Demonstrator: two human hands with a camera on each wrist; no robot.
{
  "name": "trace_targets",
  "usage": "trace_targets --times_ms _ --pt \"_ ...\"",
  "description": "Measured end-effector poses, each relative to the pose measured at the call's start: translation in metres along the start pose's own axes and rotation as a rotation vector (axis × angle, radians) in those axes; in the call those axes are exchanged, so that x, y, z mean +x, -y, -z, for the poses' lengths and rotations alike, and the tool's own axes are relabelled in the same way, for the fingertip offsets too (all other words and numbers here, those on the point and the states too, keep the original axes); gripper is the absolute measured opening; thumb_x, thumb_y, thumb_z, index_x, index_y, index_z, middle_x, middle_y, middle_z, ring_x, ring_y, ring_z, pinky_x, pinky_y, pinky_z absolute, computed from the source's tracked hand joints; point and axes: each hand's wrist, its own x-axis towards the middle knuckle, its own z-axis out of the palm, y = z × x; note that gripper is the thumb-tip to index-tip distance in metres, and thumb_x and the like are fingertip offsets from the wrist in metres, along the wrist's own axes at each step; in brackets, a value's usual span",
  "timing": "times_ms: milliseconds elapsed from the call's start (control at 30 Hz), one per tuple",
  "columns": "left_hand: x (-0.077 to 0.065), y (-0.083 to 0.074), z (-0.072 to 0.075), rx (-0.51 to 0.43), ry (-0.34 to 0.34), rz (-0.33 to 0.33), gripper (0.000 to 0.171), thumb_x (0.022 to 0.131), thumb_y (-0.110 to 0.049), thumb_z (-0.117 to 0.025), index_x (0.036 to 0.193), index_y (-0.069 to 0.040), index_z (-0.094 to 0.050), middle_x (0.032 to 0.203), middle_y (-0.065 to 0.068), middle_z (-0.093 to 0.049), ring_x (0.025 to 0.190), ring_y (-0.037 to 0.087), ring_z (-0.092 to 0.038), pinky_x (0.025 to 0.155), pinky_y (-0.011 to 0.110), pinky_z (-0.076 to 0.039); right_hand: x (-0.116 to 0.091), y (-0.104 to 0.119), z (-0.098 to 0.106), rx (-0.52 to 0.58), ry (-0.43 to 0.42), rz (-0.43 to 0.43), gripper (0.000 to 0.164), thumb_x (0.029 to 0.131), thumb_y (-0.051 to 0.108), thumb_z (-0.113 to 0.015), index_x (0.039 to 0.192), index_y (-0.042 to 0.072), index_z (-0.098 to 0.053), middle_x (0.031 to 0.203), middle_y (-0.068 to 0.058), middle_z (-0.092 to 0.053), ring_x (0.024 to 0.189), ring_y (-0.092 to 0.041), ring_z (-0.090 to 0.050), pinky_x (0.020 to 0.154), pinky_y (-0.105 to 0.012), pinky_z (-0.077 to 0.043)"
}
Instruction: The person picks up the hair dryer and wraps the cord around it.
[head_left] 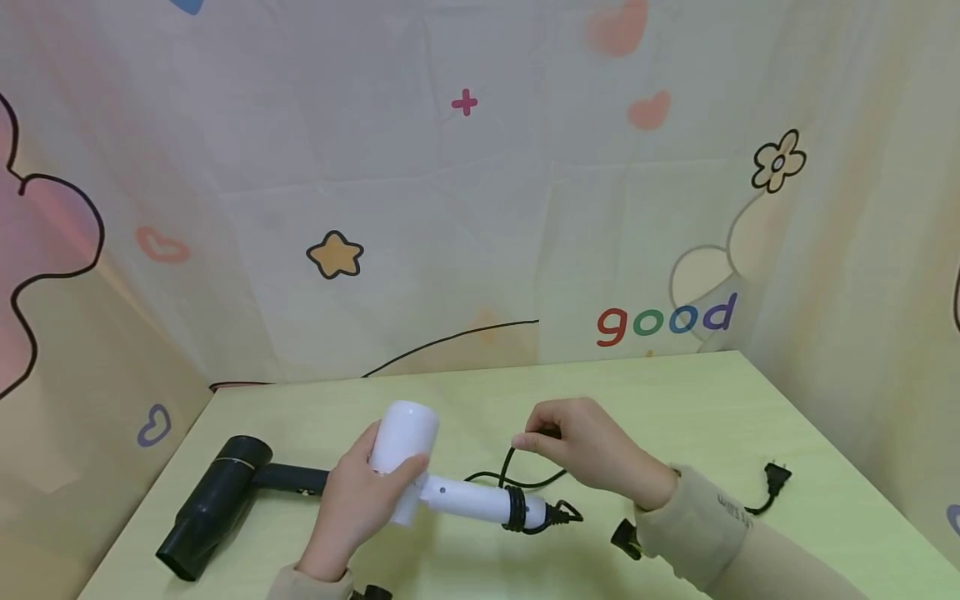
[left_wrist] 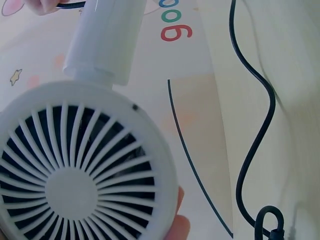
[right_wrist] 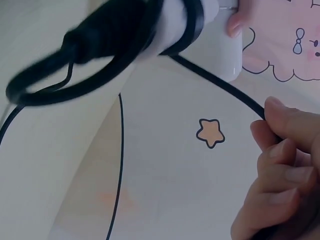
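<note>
My left hand (head_left: pixel 360 496) grips the barrel of a white hair dryer (head_left: pixel 471 500), held over the table with its handle extending right. In the left wrist view, the dryer's round slatted grille (left_wrist: pixel 72 192) faces the camera. Several turns of black cord (head_left: pixel 515 508) wrap the handle near its end, where a cord loop sticks out. My right hand (head_left: pixel 581 437) is up to the right of the handle, pinching the cord between thumb and fingers. From the wrapped turns, a stretch of cord (right_wrist: pixel 220 85) runs straight to those fingertips.
A black hair dryer (head_left: pixel 217 508) lies at the left of the pale green table (head_left: pixel 660 383), its handle partly behind my left hand. A black two-pin plug (head_left: pixel 777 477) rests on the right side. A printed curtain (head_left: pixel 420 283) hangs behind the table.
</note>
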Motion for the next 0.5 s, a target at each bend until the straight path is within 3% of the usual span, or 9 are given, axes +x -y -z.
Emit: trace_targets --times_ms 200,400,500 --pt "0.001 0.0 -0.001 0.038 -0.05 0.001 0.075 0.081 -0.05 -0.068 0.141 -0.015 -0.04 0.115 0.018 -0.063 0.083 0.025 -0.063 0.057 0.032 -0.05 -0.008 0.009 -0.002 -0.008 -0.003 0.029 0.015 0.088 0.029 -0.066 0.076 0.019 -0.066 0.061 0.011 -0.05 0.052 0.0 -0.037 0.051 -0.018 -0.037" --pt "0.004 0.002 -0.002 0.044 -0.107 -0.002 0.074 0.084 -0.048 -0.066 0.142 -0.013 -0.037 0.114 0.02 -0.062 0.084 0.027 -0.064 0.058 0.031 -0.05 -0.015 0.014 -0.005 -0.01 -0.016 0.047 0.013 0.089 0.024 -0.065 0.08 0.017 -0.069 0.067 0.008 -0.062 0.054 0.002 -0.04 0.051 -0.018 -0.039" --pt "0.005 0.003 -0.001 0.035 -0.133 -0.014 0.073 0.085 -0.048 -0.065 0.142 -0.012 -0.038 0.113 0.022 -0.062 0.082 0.028 -0.064 0.057 0.032 -0.05 -0.019 0.016 -0.008 0.001 -0.033 0.053 0.012 0.09 0.022 -0.064 0.08 0.017 -0.069 0.063 0.009 -0.058 0.052 0.002 -0.037 0.049 -0.017 -0.036"
